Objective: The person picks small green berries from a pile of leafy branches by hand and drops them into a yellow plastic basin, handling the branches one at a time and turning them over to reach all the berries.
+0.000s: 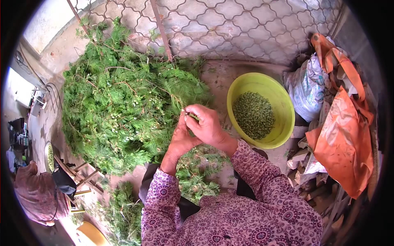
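My left hand (pixel 179 139) and my right hand (pixel 207 125) meet in front of me, both pinched on a small green sprig (pixel 193 117) between the fingertips. The sprig comes from a big heap of green cypress-like branches (pixel 119 102) lying on the ground just to the left of my hands. A yellow-green plastic basin (pixel 283 104) stands to the right of my right hand, partly filled with small green berries (pixel 253 115). More cut greenery (pixel 197 176) lies on my lap below the hands.
A metal lattice gate (pixel 230 24) closes the far side. Orange and white sacks (pixel 340 135) and a tied plastic bag (pixel 305 86) pile up at the right. Another person (pixel 39 192) sits at the lower left beside a wooden stool (pixel 82 176).
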Demonstrator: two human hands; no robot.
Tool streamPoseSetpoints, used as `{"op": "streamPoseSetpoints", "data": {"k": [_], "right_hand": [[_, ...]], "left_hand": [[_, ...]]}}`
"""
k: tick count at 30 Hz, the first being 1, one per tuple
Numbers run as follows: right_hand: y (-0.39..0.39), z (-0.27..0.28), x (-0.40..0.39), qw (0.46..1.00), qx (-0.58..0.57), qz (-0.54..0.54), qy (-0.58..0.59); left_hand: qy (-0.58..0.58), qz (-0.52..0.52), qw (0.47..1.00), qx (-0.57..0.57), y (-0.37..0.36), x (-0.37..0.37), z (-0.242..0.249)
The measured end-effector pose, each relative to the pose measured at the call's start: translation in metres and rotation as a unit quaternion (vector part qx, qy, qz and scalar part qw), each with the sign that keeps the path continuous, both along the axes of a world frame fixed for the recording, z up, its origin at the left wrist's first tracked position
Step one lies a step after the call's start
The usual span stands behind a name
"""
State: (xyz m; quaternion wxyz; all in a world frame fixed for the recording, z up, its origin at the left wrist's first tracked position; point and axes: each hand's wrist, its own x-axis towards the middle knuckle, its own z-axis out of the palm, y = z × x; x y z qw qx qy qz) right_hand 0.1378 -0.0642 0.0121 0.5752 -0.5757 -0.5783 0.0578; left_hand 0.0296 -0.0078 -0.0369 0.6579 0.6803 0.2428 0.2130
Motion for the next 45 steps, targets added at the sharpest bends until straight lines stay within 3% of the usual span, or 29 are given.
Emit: {"op": "streamPoseSetpoints", "data": {"k": [2, 5, 6, 9, 11, 12, 13, 16, 18, 23, 29, 31, 36, 38, 45], "right_hand": [[0.001, 0.001, -0.006, 1.0, -0.002, 0.002, 0.009], [0.005, -0.001, -0.014, 0.999, -0.015, 0.027, 0.029], [0.007, -0.002, -0.018, 0.999, -0.008, 0.03, 0.019], [0.01, 0.002, -0.022, 0.999, 0.011, 0.037, -0.009], [0.007, 0.013, -0.019, 0.987, -0.113, 0.103, 0.052], [0.012, 0.005, -0.013, 0.984, -0.098, 0.13, 0.075], [0.011, 0.003, -0.01, 0.942, -0.16, 0.185, 0.228], [0.006, 0.02, 0.015, 0.898, -0.221, 0.206, 0.32], [0.002, 0.018, 0.028, 0.903, -0.181, 0.185, 0.342], [-0.018, 0.025, 0.044, 0.909, -0.154, 0.136, 0.362], [-0.028, 0.019, 0.021, 0.921, -0.17, 0.162, 0.309], [-0.028, 0.01, 0.013, 0.988, -0.126, 0.086, 0.003], [-0.021, 0.001, -0.004, 0.984, -0.141, 0.027, -0.107], [-0.019, -0.003, -0.002, 0.984, -0.138, 0.037, -0.105], [-0.012, -0.012, -0.013, 0.985, -0.136, 0.02, -0.105]], "left_hand": [[0.009, -0.001, 1.0, -0.003, -0.005, -0.006, 0.016], [0.008, 0.028, 0.999, 0.014, -0.004, -0.009, 0.003], [-0.082, 0.104, 0.991, -0.001, -0.007, -0.005, -0.009], [-0.102, 0.132, 0.986, -0.013, -0.005, -0.007, -0.016], [-0.143, 0.16, 0.973, -0.079, -0.01, -0.004, -0.015], [-0.167, 0.159, 0.97, -0.071, -0.01, -0.003, -0.017], [-0.191, 0.158, 0.967, -0.063, -0.01, -0.003, -0.019], [-0.151, 0.162, 0.966, -0.132, -0.008, 0.0, -0.008], [-0.157, 0.163, 0.944, -0.24, -0.003, -0.002, 0.002], [-0.203, 0.185, 0.916, -0.292, 0.011, -0.013, 0.026], [-0.221, 0.227, 0.89, -0.328, 0.013, -0.015, 0.033], [-0.237, 0.228, 0.887, -0.324, 0.013, -0.012, 0.03], [-0.271, 0.237, 0.873, -0.33, 0.016, -0.01, 0.015], [-0.273, 0.231, 0.852, -0.383, 0.017, -0.01, 0.011], [-0.257, 0.256, 0.837, -0.41, 0.02, -0.013, 0.008]]}}
